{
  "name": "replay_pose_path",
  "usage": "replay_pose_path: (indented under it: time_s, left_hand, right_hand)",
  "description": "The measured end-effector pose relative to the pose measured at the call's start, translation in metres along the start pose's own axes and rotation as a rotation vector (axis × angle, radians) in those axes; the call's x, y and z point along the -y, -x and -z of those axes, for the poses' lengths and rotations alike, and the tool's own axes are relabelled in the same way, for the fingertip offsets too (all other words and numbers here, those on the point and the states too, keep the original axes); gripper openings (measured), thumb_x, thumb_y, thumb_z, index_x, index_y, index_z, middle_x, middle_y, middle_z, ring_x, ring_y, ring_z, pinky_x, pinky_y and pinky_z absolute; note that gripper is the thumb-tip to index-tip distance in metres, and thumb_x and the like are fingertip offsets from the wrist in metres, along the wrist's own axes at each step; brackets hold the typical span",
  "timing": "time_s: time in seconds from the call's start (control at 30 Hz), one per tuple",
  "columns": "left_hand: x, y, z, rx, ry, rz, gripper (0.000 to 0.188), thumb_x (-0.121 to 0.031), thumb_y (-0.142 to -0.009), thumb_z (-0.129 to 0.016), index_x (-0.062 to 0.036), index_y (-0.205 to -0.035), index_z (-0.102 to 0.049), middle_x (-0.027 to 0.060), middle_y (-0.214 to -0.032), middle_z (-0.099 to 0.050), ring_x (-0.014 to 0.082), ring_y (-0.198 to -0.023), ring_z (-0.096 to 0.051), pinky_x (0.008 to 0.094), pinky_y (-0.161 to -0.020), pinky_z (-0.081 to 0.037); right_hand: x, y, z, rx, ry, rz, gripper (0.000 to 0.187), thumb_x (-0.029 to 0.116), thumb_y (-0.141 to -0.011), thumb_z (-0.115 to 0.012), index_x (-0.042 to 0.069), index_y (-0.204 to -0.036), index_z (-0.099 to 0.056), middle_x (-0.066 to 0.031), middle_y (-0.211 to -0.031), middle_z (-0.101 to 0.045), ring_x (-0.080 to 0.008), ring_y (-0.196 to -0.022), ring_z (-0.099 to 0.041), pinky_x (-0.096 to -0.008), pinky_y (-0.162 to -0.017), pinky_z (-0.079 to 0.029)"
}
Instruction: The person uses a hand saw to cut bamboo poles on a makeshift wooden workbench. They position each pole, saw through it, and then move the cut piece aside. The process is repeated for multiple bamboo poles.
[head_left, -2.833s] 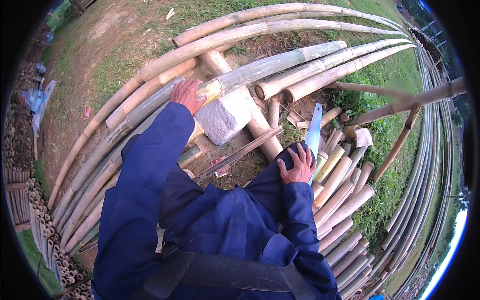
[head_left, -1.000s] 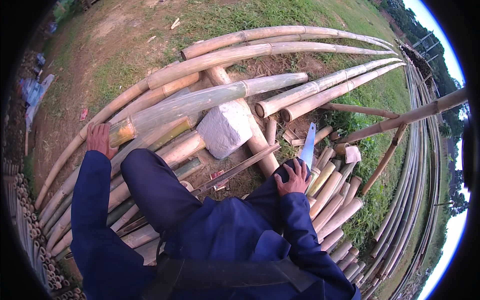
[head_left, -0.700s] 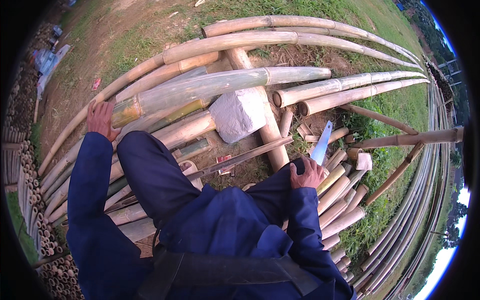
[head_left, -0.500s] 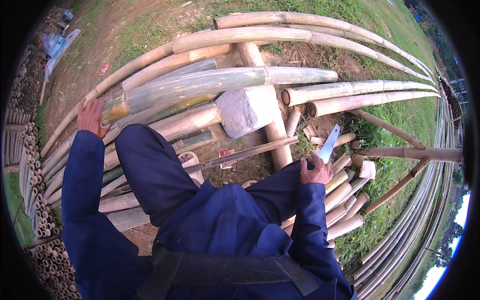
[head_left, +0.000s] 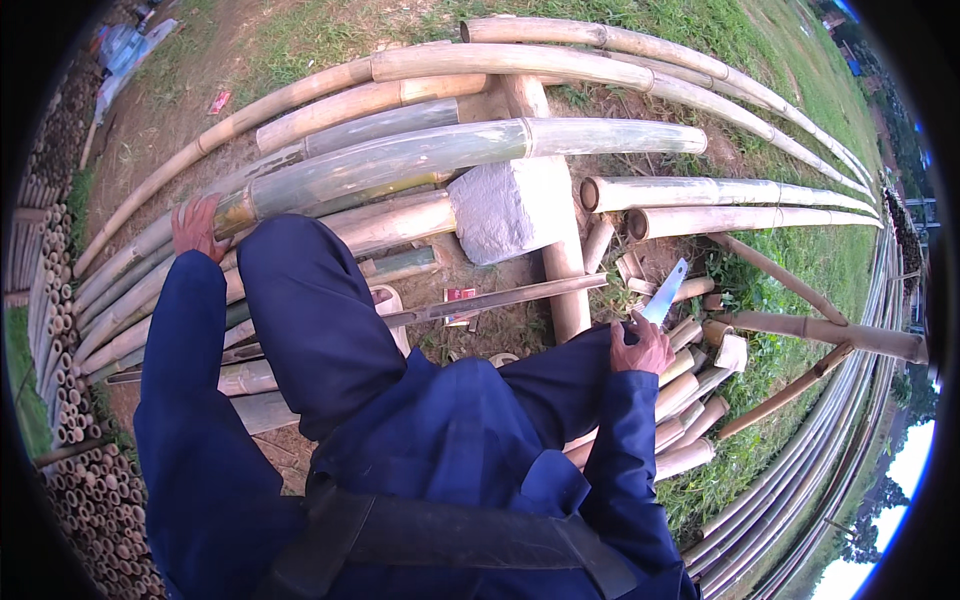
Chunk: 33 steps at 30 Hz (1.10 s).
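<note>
My left hand [head_left: 199,228] is wrapped over the left end of a thick green-brown bamboo pole [head_left: 400,162], fingers on its far side and thumb nearer me. The pole lies across a pale, roughly square block [head_left: 505,215], its right end reaching past it. By my right knee, my right hand [head_left: 642,346] is closed round a handsaw [head_left: 664,291]. The pale blade points up and away; the handle is hidden in my fingers. Close by the saw lie several short bamboo offcuts [head_left: 684,400].
Long bamboo poles [head_left: 520,62] curve across the far side. A split bamboo strip [head_left: 500,298] lies before me, beside a red packet [head_left: 460,295]. Bamboo posts [head_left: 820,328] stand at the right. Stacked bamboo [head_left: 95,500] fills the left edge.
My view has shifted slightly, so the poles and block appear a little higher and farther right. My left hand stays at the thick pole's end, and my right hand keeps the saw beside my knee.
</note>
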<state>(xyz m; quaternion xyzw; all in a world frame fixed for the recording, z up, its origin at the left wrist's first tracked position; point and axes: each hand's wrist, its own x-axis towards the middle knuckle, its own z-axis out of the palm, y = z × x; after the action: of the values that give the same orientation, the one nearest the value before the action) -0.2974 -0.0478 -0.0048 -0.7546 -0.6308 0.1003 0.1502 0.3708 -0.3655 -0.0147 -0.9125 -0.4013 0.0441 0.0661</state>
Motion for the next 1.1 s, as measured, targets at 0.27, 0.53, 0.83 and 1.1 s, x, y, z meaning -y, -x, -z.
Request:
replay_pose_path:
  time_s: [0.27, 0.53, 0.83, 1.1]
  left_hand:
    - [-0.007, 0.0, -0.043, 0.081, 0.063, 0.045, 0.101, -0.027, -0.065, -0.093, -0.0181, -0.151, -0.042, 0.0023, -0.148, -0.052, 0.0215, -0.147, -0.038, 0.0505, -0.126, -0.015]
    - [-0.007, 0.003, -0.056, -0.008, 0.061, 0.016, 0.1, -0.031, -0.067, -0.092, -0.0195, -0.152, -0.041, 0.0007, -0.148, -0.052, 0.0202, -0.147, -0.038, 0.0515, -0.126, -0.016]
    - [-0.017, 0.011, -0.07, 0.039, 0.092, 0.002, 0.094, -0.034, -0.071, -0.089, -0.0218, -0.152, -0.041, -0.003, -0.15, -0.05, 0.0193, -0.149, -0.035, 0.0519, -0.126, -0.016]
    - [0.034, 0.05, -0.089, 0.244, -0.037, 0.225, 0.097, -0.028, -0.073, -0.088, -0.0187, -0.154, -0.037, 0.0007, -0.163, -0.039, 0.0216, -0.157, -0.023, 0.0523, -0.126, -0.017]
  right_hand:
    - [0.1, -0.118, 0.002, -0.195, -0.105, 0.574, 0.073, 0.041, -0.078, -0.082, 0.017, -0.143, -0.059, -0.0076, -0.116, -0.07, -0.029, -0.114, -0.065, -0.0493, -0.105, -0.04]
    - [0.277, -0.192, -0.039, 0.067, 0.388, 1.009, 0.117, 0.049, -0.067, -0.091, 0.024, -0.162, -0.028, 0.0016, -0.167, -0.032, -0.0248, -0.157, -0.025, -0.0604, -0.125, -0.017]
    - [0.3, -0.211, -0.066, 0.097, 0.358, 1.211, 0.093, 0.034, -0.06, -0.092, 0.018, -0.142, -0.051, -0.009, -0.126, -0.063, -0.0272, -0.124, -0.061, -0.0571, -0.12, -0.023]
    - [0.357, -0.117, -0.069, 0.095, 0.265, 1.314, 0.085, 0.035, -0.057, -0.092, 0.017, -0.133, -0.059, -0.0066, -0.111, -0.066, -0.0252, -0.113, -0.065, -0.057, -0.117, -0.025]
